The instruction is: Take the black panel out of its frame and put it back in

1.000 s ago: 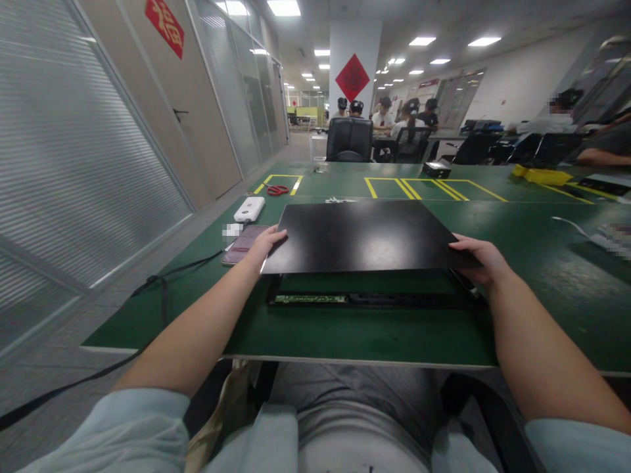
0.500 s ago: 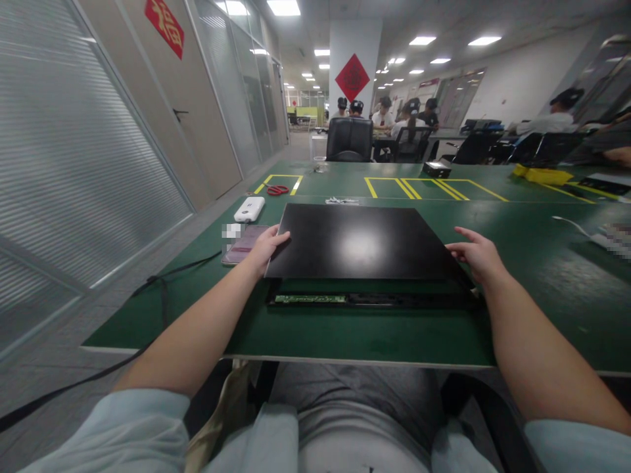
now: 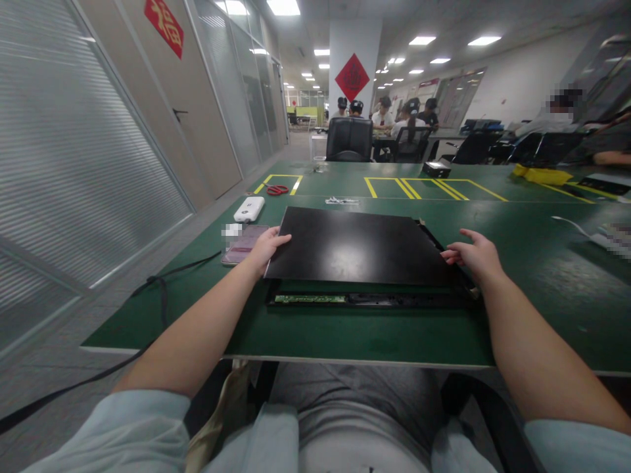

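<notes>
A thin black display panel (image 3: 355, 246) slants over a black frame (image 3: 404, 300) on the green table. My left hand (image 3: 267, 249) grips the panel's left edge, thumb on top and the other fingers out of sight below. Beside the right edge is my right hand (image 3: 474, 256), fingers apart, with its index finger stretched out and the lower fingertips at the panel's edge. Along the frame's near side runs a green circuit board strip (image 3: 310, 299). The frame's right side shows past the panel, but its middle is covered.
To the left lie a white power bank (image 3: 249, 209), a phone in a pinkish case (image 3: 244, 244) and red-handled scissors (image 3: 277, 190). Small white pieces (image 3: 342, 201) sit beyond the panel. A black box (image 3: 436, 169) and yellow item (image 3: 542, 175) are farther right. Several people sit behind.
The panel's right side has come down and shifted slightly left, uncovering the frame's far right corner. My right hand has moved slightly left; my left hand stays on its edge.
</notes>
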{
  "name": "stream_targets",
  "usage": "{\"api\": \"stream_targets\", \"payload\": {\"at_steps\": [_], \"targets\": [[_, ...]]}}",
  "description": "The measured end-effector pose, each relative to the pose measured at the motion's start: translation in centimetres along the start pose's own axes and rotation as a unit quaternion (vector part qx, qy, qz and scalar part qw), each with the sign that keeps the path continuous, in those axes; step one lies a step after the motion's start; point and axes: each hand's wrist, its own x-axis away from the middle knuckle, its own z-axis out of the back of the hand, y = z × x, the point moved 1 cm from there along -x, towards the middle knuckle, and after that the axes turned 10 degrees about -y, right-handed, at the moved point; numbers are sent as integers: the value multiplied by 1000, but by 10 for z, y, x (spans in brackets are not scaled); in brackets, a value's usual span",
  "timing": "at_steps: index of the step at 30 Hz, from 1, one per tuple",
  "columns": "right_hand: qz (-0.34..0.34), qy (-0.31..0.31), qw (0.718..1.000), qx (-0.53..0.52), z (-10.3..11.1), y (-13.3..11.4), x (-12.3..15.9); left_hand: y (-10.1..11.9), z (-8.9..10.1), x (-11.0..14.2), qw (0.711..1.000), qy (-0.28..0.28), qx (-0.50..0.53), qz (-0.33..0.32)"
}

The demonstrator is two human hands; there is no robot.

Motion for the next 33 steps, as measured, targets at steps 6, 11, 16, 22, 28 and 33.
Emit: {"api": "stream_targets", "payload": {"at_steps": [6,11,16,22,28,33], "targets": [[8,35,996,83,4,6,-4,4,-12,7,1000,-16,-2,-7],[16,53,992,110,6,8,-4,2,-18,6,999,-13,20,-26],[18,56,991,116,6,7,-1,-4,-11,-4,999,-10,8,-29],[17,58,989,133,7,8,-4,-7,0,-12,999,25,-30,-10],[14,59,989,132,5,4,1,-6,2,-13,998,34,-51,-6],[9,65,988,140,5,2,3,-5,-4,-8,998,36,-46,-6]]}}
